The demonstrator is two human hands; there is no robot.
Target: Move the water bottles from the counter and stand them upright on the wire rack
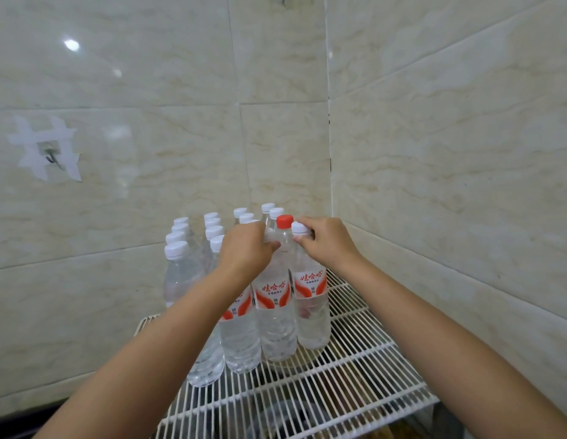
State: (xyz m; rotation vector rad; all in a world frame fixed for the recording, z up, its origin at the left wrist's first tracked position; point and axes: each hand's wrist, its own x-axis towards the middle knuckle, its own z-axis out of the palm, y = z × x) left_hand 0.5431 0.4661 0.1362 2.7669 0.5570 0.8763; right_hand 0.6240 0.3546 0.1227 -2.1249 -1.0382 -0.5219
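Observation:
Several clear water bottles stand upright in rows on a white wire rack [355, 372] in the tiled corner. Most have white caps; one bottle [277, 324] in the front row has a red cap. My right hand [326, 242] grips the neck of the rightmost front bottle [312, 315], just under its white cap. My left hand [244, 248] is closed over the top of the labelled bottle [239, 340] left of the red-capped one, hiding its cap. All three front bottles carry red and white labels and rest on the rack.
Tiled walls close in behind and to the right of the rack. A small hook [51, 158] is taped to the left wall. The front and right part of the rack holds no bottles. Dark objects show below through the wires.

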